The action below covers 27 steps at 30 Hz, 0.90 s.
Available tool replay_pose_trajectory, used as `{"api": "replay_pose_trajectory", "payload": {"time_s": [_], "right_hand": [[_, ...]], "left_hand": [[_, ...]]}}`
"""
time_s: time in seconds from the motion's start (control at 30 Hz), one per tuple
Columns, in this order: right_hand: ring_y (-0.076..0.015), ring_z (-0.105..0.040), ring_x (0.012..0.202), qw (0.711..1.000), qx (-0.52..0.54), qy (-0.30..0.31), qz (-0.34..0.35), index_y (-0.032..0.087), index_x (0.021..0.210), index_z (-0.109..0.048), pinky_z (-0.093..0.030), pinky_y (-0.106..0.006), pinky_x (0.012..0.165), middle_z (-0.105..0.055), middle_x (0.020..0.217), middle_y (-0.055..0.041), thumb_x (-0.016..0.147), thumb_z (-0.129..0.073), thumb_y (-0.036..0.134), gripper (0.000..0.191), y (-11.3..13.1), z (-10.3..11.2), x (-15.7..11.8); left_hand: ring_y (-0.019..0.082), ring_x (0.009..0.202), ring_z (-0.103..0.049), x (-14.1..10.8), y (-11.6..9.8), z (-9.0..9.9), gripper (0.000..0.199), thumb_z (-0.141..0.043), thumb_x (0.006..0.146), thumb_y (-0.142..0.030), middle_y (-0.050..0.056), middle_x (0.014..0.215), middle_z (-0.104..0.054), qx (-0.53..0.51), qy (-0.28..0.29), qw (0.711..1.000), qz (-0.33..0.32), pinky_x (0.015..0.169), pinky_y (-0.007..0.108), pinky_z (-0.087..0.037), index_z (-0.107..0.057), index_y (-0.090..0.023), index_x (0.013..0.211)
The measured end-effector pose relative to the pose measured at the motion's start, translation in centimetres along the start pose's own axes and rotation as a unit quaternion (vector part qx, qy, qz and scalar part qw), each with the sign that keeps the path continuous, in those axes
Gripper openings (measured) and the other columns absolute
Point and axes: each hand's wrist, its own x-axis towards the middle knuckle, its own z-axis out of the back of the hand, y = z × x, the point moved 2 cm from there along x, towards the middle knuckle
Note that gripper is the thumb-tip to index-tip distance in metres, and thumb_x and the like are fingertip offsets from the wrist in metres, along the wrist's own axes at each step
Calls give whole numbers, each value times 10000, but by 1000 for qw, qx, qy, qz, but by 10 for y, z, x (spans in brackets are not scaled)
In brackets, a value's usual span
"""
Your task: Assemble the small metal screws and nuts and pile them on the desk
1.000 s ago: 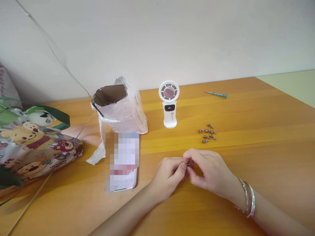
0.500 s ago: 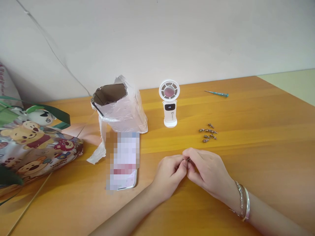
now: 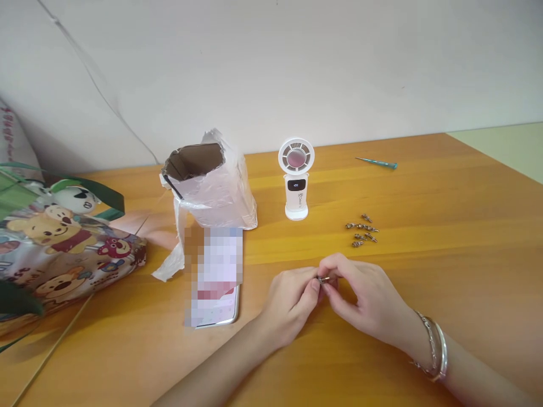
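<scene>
Right hand [image 3: 360,288] had spread slightly; left hand [image 3: 292,297] pinched one small grey metal fastener [image 3: 323,279], likely for steadiness; loose fasteners [image 3: 361,228] lay at one o'clock.

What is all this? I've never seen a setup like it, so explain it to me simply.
There is no machine here: a person works with two bare hands, seen by a camera worn on their head, looking forward and down. The left hand pinches a small metal bolt; the fingers of the right hand curl around it, though whether they grip it is hard to tell. More small bolts lie just beyond on the wooden table. Farther back are a teal-handled screwdriver and an upright white handheld fan. Toward the left are an open cardboard box in white plastic, a partly pixelated smartphone and a cartoon-print bag.
</scene>
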Motion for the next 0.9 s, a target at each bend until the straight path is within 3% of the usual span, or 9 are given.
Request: {"api": "replay_pose_trajectory", "payload": {"time_s": [0.3, 0.63, 0.9], "right_hand": [[-94, -526, 528, 1000, -29, 2, 8, 230, 813, -406, -390, -199, 509, -546, 625, 63, 723, -454, 123, 148, -1, -2, -1], [-110, -475, 487, 988, -127, -66, 60, 216, 787, -425, -339, -209, 484, -549, 581, 45, 711, -375, 97, 149, 5, -3, 2], [-105, -452, 461, 980, -156, -86, 85, 208, 774, -435, -322, -210, 475, -517, 538, 55, 711, -363, 76, 163, 6, -5, 3]], "left_hand": [[158, 678, -519, 0, 0, -1, 362, -221, 906, -268, 36, 736, -587, 18, 16, 999, -22, 662, 234, -381, -528, -167, 743], [124, 578, -399, 3, 5, -8, 314, -273, 883, -291, -7, 607, -433, -23, -12, 1000, 9, 572, 230, -328, -407, -170, 626], [121, 568, -393, 3, 5, -9, 285, -300, 845, -264, -10, 592, -432, -39, -18, 999, 30, 550, 228, -314, -425, -164, 609]]}}
